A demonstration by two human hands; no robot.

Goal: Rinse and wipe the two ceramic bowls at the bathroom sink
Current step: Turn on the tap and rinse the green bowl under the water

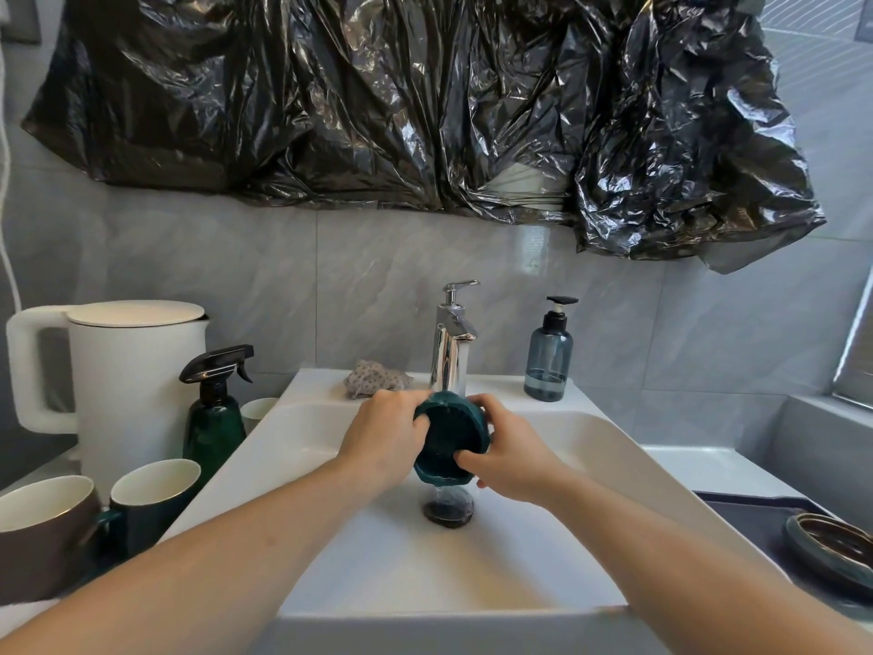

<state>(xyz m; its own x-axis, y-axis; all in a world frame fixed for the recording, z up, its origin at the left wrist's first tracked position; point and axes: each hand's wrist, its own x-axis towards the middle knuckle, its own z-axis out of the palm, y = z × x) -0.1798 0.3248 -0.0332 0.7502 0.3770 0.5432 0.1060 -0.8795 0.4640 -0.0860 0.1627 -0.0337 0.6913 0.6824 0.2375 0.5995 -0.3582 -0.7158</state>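
Under running faucet (451,338), over sink (614,446): teal bowl (449,437) held tilted, fingers of left hand (382,442) and right hand (512,458) closed around its rim. Second bowl (831,546) noted at right.

Both hands, left hand (385,434) and right hand (512,458), hold a tilted green bowl (451,437) under the running faucet (452,342).

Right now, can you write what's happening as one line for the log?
step: rinsing | teal bowl: tilted under running faucet | left hand, right hand: gripping it | second bowl: waiting on right mat
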